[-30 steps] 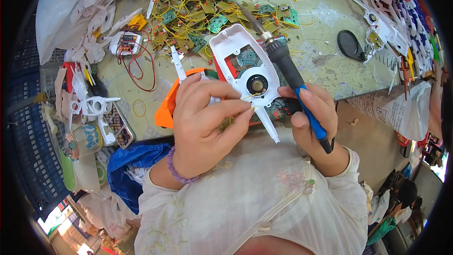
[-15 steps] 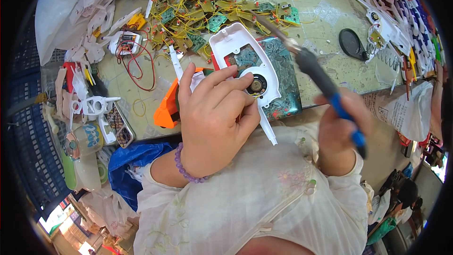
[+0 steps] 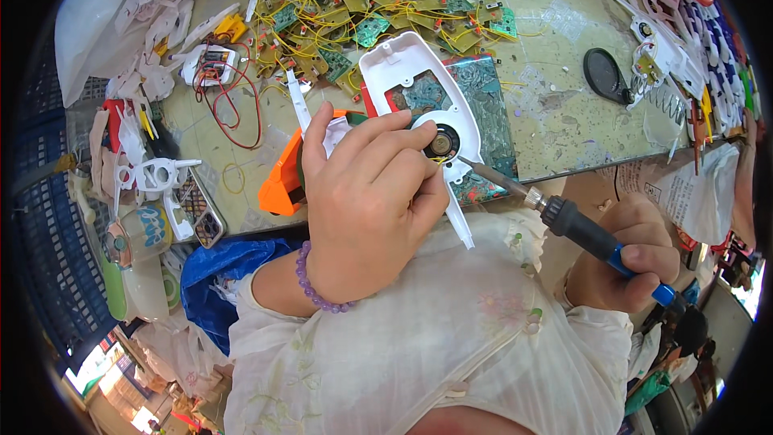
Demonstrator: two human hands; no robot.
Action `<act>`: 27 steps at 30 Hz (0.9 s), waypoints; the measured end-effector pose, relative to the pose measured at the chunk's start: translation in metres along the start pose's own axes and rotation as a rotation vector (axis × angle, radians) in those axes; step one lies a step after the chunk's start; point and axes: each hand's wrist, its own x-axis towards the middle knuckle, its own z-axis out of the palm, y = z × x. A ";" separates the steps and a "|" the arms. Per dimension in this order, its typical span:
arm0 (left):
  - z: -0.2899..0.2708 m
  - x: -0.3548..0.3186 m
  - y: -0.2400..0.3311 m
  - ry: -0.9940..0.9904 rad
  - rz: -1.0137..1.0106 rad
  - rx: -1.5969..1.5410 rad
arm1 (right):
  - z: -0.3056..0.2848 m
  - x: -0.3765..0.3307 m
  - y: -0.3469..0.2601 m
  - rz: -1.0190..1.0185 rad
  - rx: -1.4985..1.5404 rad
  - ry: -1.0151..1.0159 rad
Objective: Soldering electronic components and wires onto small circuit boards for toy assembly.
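Observation:
My left hand [image 3: 370, 185] grips the white plastic housing [image 3: 467, 117], with fingertips beside a small round black speaker [image 3: 442, 143] seated in it. Part of the housing is hidden under that hand. In my closed right hand [image 3: 632, 262] is a soldering iron [image 3: 580, 229] with a dark grip and blue handle. Its tip reaches the lower right rim of the speaker; I cannot tell whether it touches. The housing lies over a dark patterned board [image 3: 495, 105]. An orange plastic part [image 3: 279, 189] sits left of it, partly covered by my left hand.
Green circuit boards with yellow wires [image 3: 370, 30] are heaped at the back. A battery holder [image 3: 211, 66] with red wires lies to the left. At right are a black oval ring [image 3: 605, 76] and a metal stand with a coil [image 3: 670, 101]. White plastic parts [image 3: 157, 177] lie at left.
The soldering iron has swung down from above the table, and its tip is now at the speaker's rim. My right hand has moved lower and right; the left stays on the housing.

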 end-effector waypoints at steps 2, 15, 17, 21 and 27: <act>0.000 0.000 0.000 -0.002 0.005 0.001 | -0.002 -0.002 0.003 -0.007 0.011 -0.016; -0.002 0.001 0.003 -0.019 0.019 0.038 | 0.001 -0.001 0.006 -0.044 0.040 -0.037; -0.002 0.001 0.003 -0.020 0.021 0.037 | 0.000 -0.001 0.006 -0.045 0.045 -0.049; -0.003 0.001 0.003 -0.028 0.025 0.050 | -0.002 0.000 0.006 -0.056 0.051 -0.085; -0.003 0.000 0.004 -0.034 0.026 0.075 | 0.004 0.008 -0.002 0.062 0.005 -0.060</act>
